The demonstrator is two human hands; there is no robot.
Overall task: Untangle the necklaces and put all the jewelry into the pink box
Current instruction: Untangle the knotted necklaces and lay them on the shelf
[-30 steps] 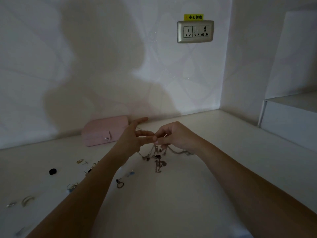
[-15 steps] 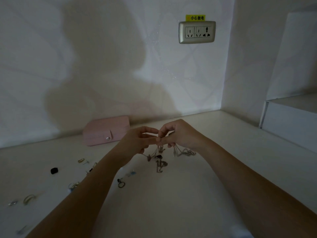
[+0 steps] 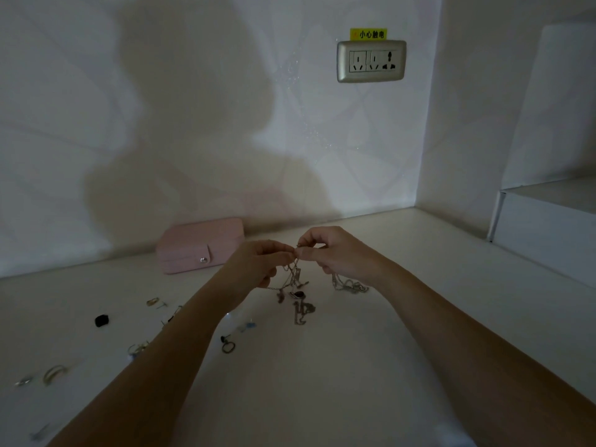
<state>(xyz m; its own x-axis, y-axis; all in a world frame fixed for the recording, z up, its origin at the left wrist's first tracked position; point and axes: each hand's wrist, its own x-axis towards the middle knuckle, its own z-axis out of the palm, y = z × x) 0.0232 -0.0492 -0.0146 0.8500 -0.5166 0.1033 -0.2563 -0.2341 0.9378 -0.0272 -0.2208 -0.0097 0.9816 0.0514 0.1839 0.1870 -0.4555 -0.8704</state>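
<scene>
Tangle of thin silver necklaces (image 3: 294,276) hangs in the middle of the head view, lifted at the top while its lower end reaches the pale worktop (image 3: 322,391). The left hand (image 3: 254,266) and the right hand (image 3: 337,253) meet fingertip to fingertip just above the tangle. Each has its fingers curled and pinches the chains at the same high point. Below the pinch the strands drop between the two hands to a cluster of pendants (image 3: 302,311), one of them with a dark stone, lying on the worktop. A further loop of chain (image 3: 350,285) lies under the right wrist.

The pink box (image 3: 201,245) sits against the wall behind and to the left of the left hand, near it but apart from it, with its lid closed and its snap tab fastened.

Left of the forearms, loose jewelry is scattered on the worktop: a dark ring (image 3: 228,347), a small black piece (image 3: 102,320), a gold ring (image 3: 152,301) and two pale rings (image 3: 54,373) near the left edge.

On the wall above are a silver socket (image 3: 371,61) and a yellow label (image 3: 368,34).
</scene>
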